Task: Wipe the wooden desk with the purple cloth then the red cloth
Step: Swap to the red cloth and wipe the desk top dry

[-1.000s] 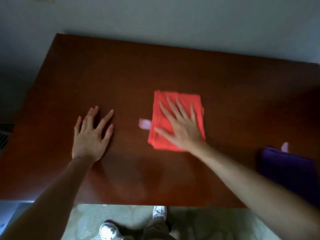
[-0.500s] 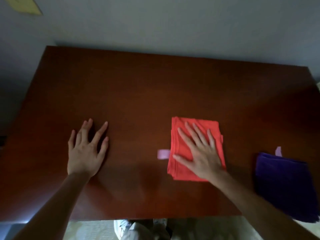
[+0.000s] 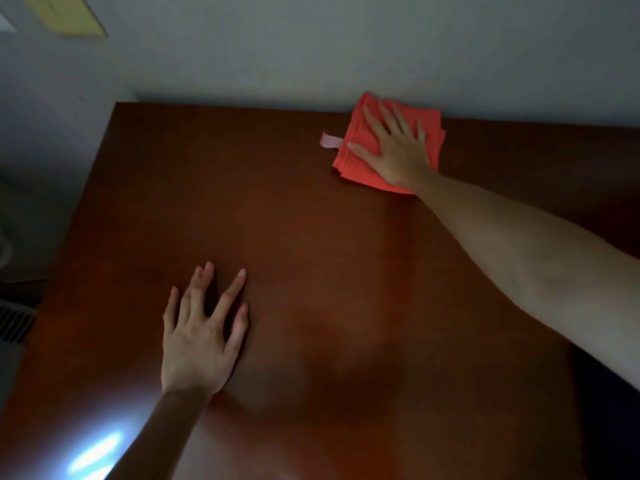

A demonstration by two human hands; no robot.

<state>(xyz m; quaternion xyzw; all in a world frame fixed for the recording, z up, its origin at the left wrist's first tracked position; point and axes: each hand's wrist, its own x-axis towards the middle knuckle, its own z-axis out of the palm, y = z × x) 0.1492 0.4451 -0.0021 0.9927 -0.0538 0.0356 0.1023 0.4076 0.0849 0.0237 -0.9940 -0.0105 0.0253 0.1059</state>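
Note:
The red cloth, folded into a square with a pale pink tag on its left side, lies at the far edge of the wooden desk, against the wall. My right hand presses flat on it with fingers spread and the arm stretched out. My left hand rests flat on the bare wood near the front left, fingers apart, holding nothing. A dark bluish patch at the lower right edge may be the purple cloth; it is too dim to be sure.
A pale wall rises directly behind the desk's far edge. A yellow note hangs at the upper left. The desk's left edge drops to a dim floor with a vent.
My right hand has slid the red cloth from the middle of the desk away to the far edge by the wall. My left hand stays planted on the wood. The view has shifted forward.

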